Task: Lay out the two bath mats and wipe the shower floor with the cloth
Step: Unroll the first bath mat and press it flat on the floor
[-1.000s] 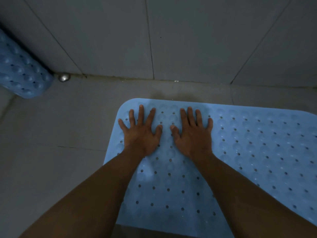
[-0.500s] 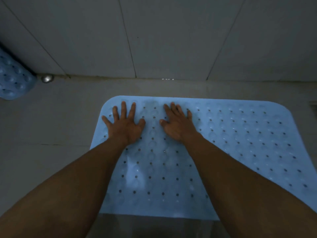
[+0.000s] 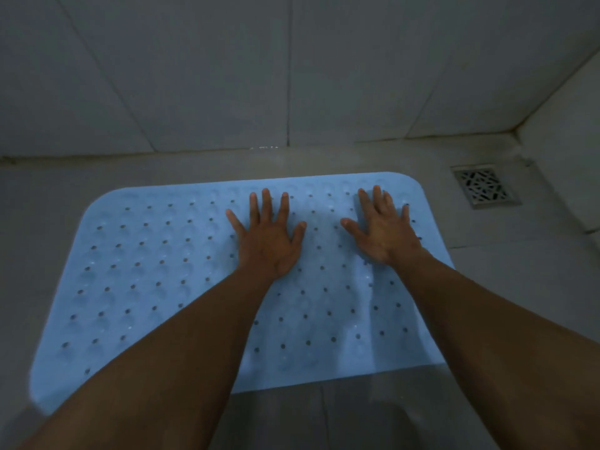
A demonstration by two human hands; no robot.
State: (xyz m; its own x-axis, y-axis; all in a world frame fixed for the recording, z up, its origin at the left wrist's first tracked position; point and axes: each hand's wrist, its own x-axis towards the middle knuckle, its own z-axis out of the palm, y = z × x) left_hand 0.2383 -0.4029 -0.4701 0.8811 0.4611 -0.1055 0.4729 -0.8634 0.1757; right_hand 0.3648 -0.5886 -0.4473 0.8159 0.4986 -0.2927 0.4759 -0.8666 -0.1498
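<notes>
Pale blue perforated rubber bath mat (image 3: 156,271) flat on grey tiled shower floor (image 3: 48,203), near wall, square metal drain (image 3: 486,186) beyond right corner. Left hand (image 3: 269,237) and right hand (image 3: 384,230) palm-down on far edge, fingers spread, gripping nothing. Step: pressing first mat down. Next likely: fetch second mat, not in view.

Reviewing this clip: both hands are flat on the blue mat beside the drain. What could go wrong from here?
1. The mat has a raised crease near the right hand; if it is not pressed out, that part may not lie flat.
2. The mat's right corner lies close to the drain; sliding it further right could cover the grate.
3. The left hand leans on the mat on a smooth floor; the mat might slip under the weight.
</notes>
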